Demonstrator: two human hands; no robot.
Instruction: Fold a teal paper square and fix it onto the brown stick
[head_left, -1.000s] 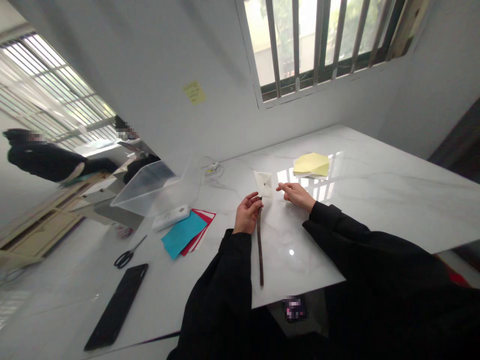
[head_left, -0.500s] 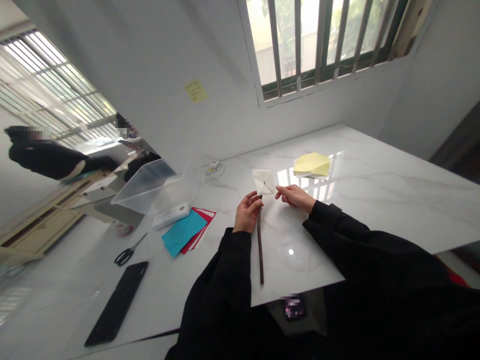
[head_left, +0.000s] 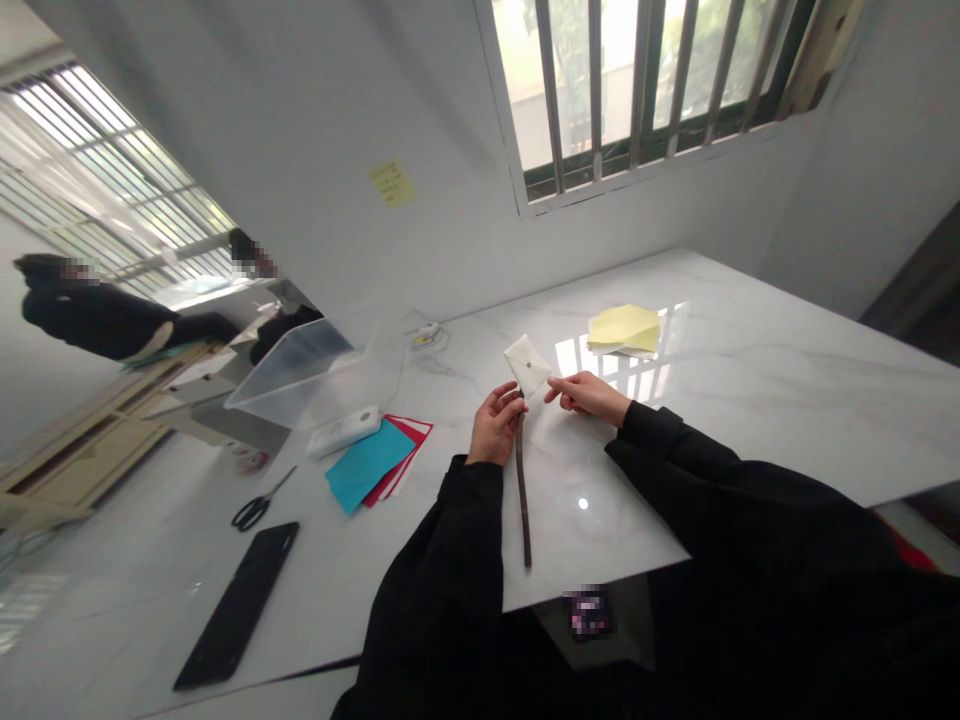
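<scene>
A thin dark brown stick (head_left: pixel 523 490) is pinched near its top by my left hand (head_left: pixel 496 425), and its lower end points toward the table's front edge. A folded white paper piece (head_left: pixel 528 366) with a small dark dot at its centre sits at the stick's top. My right hand (head_left: pixel 589 396) is beside the paper's lower right corner, index finger stretched toward it, the other fingers curled. It seems to hold nothing; whether the fingertip touches the paper is hard to tell.
Yellow and white papers (head_left: pixel 624 330) lie behind my right hand. On the left are blue paper (head_left: pixel 369 465), red sheets, a white device (head_left: pixel 345 432), scissors (head_left: pixel 259 505), a black flat object (head_left: pixel 238 605) and a clear bin (head_left: pixel 300 370). Two people are farther left.
The white paper has turned on the stick's top. My right hand has shifted slightly left toward it. My left hand keeps its grip on the stick.
</scene>
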